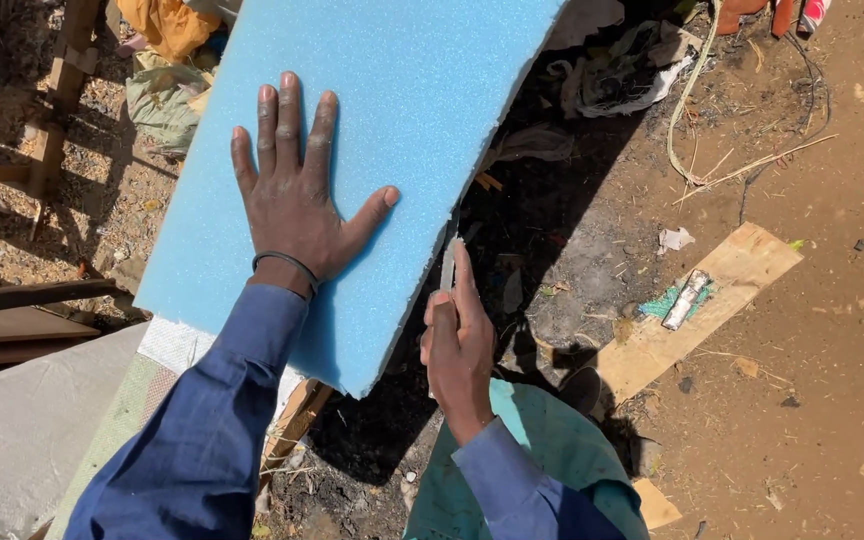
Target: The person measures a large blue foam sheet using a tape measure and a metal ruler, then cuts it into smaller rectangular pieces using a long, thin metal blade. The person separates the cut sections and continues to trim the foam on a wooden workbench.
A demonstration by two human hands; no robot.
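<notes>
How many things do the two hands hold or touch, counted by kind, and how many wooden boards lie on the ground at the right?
Blue foam sheet: 1, under the flat left hand
Blade: 1, gripped in the right hand at the foam's edge
Wooden board on the ground: 1
Total: 3

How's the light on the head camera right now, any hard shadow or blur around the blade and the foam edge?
Head view: strong sunlight, sharp focus across the blue foam sheet; the left hand lies flat on it and casts a short shadow; the right hand holds the blade at the foam's right edge, against a deep black shadow on the ground; no glare, no motion blur.
</notes>
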